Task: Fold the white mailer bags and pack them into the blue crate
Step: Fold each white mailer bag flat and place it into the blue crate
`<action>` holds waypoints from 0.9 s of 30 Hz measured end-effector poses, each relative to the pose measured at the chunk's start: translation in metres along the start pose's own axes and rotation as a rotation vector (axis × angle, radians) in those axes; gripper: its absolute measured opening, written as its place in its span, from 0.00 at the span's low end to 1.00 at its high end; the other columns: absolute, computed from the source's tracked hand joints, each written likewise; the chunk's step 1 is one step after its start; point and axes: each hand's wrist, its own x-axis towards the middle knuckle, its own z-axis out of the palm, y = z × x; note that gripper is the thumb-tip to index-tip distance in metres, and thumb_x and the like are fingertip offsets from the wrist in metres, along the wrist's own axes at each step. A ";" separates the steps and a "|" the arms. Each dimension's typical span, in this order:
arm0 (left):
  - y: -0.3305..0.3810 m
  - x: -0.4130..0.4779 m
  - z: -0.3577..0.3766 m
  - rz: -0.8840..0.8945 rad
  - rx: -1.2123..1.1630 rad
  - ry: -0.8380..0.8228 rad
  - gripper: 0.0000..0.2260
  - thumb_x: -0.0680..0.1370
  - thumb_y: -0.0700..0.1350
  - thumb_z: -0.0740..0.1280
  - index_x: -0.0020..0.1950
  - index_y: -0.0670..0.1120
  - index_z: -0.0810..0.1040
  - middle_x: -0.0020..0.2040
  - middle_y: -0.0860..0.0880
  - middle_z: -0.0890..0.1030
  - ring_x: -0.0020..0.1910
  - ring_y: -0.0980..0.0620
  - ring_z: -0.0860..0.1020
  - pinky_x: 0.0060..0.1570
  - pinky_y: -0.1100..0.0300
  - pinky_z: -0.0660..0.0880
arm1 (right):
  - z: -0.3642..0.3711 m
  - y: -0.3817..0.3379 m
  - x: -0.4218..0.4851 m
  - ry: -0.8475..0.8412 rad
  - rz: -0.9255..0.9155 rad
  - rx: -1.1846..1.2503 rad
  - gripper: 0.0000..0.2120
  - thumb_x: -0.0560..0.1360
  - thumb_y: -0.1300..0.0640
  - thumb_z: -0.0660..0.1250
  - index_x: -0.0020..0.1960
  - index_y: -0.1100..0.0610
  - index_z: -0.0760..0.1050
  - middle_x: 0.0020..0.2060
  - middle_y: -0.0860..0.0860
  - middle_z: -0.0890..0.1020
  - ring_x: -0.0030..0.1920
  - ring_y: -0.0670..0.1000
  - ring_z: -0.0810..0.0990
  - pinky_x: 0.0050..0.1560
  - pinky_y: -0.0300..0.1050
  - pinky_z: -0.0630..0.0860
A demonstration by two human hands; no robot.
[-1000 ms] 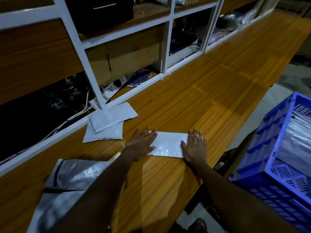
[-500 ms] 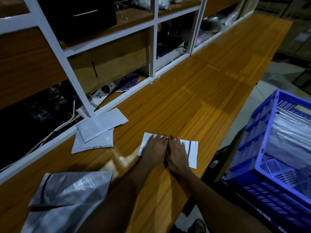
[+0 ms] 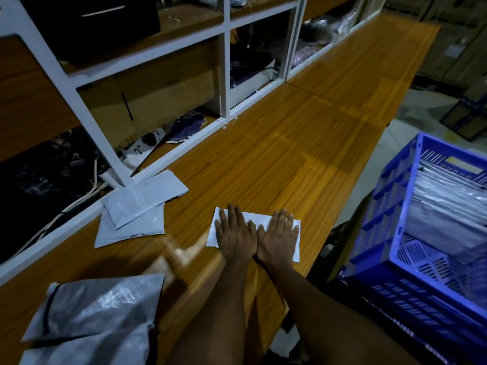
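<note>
Wood bench [image 3: 303,154]; blue crate [image 3: 384,206] off its R edge, w/ folded white bags [image 3: 448,206] stacked inside. 2 folded mailers [image 3: 137,214] overlap at L. 1 white mailer [image 3: 258,216], flat & folded, lies near the front edge under both palms. L hand [image 3: 235,233] & R hand [image 3: 279,234] are side by side, fingers straight & spread, pressing it down.

Bench top [image 3: 303,143]: wood-grain surface, fine striped pattern, semi-gloss, reflecting light in patches. Mailer bag [image 3: 261,218]: white plastic film, smooth, low sheen. Folded mailers [image 3: 137,209]: similar film, pale grey-white, faintly creased. Large bag [image 3: 100,309]: grey plastic film, glossy, heavily wrinkled. Blue crate [image 3: 387,201]: moulded plastic, slotted walls, satin finish. Shelf frame [image 3: 224,75]: white, smooth, matt
</note>
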 end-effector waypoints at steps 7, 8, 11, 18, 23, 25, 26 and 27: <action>-0.028 0.015 -0.001 0.038 0.046 0.014 0.30 0.84 0.58 0.51 0.81 0.41 0.55 0.81 0.41 0.54 0.80 0.41 0.52 0.76 0.45 0.50 | -0.007 0.015 0.003 0.028 -0.005 -0.061 0.37 0.80 0.41 0.39 0.80 0.63 0.54 0.79 0.62 0.54 0.79 0.63 0.50 0.76 0.64 0.46; -0.034 0.017 -0.002 0.047 0.048 0.036 0.30 0.84 0.57 0.50 0.81 0.41 0.56 0.81 0.41 0.54 0.80 0.41 0.52 0.76 0.45 0.50 | -0.009 0.020 0.004 0.014 -0.027 -0.070 0.38 0.79 0.40 0.37 0.80 0.62 0.51 0.80 0.61 0.51 0.79 0.62 0.49 0.76 0.64 0.45; -0.045 0.022 -0.003 0.098 0.102 0.014 0.30 0.85 0.57 0.48 0.81 0.42 0.52 0.82 0.42 0.50 0.81 0.43 0.48 0.76 0.44 0.47 | -0.012 0.032 0.009 -0.006 -0.069 -0.116 0.39 0.78 0.37 0.31 0.81 0.59 0.46 0.81 0.58 0.47 0.80 0.60 0.44 0.77 0.63 0.42; -0.068 0.037 -0.024 0.310 0.386 -0.068 0.31 0.84 0.60 0.45 0.82 0.44 0.45 0.82 0.41 0.46 0.81 0.42 0.46 0.77 0.41 0.46 | -0.024 0.051 0.024 0.007 -0.188 -0.101 0.42 0.76 0.35 0.27 0.81 0.58 0.51 0.81 0.57 0.50 0.80 0.60 0.45 0.76 0.66 0.41; -0.054 0.032 -0.027 0.707 0.173 0.155 0.22 0.82 0.49 0.53 0.64 0.39 0.80 0.64 0.40 0.80 0.65 0.42 0.78 0.63 0.39 0.74 | -0.034 0.026 0.020 0.189 -0.329 0.216 0.26 0.82 0.48 0.49 0.71 0.63 0.71 0.72 0.63 0.70 0.73 0.65 0.67 0.74 0.59 0.56; -0.034 0.023 -0.021 0.699 0.092 0.120 0.19 0.79 0.45 0.56 0.62 0.39 0.81 0.61 0.40 0.82 0.63 0.43 0.80 0.61 0.41 0.76 | -0.023 0.009 0.011 0.161 -0.418 0.324 0.24 0.81 0.50 0.52 0.68 0.63 0.73 0.68 0.62 0.75 0.68 0.64 0.73 0.72 0.61 0.63; -0.024 0.017 -0.016 0.662 0.112 0.066 0.19 0.79 0.45 0.57 0.66 0.40 0.78 0.66 0.40 0.79 0.68 0.43 0.76 0.67 0.42 0.71 | -0.017 0.002 0.004 0.103 -0.418 0.339 0.25 0.81 0.49 0.51 0.69 0.62 0.71 0.68 0.61 0.74 0.69 0.62 0.72 0.72 0.64 0.64; -0.019 0.010 -0.010 0.598 0.148 -0.027 0.21 0.80 0.47 0.60 0.72 0.41 0.73 0.72 0.41 0.74 0.73 0.44 0.70 0.73 0.44 0.64 | -0.012 -0.002 -0.002 0.066 -0.404 0.319 0.26 0.80 0.47 0.51 0.71 0.62 0.69 0.70 0.60 0.72 0.72 0.61 0.70 0.73 0.66 0.62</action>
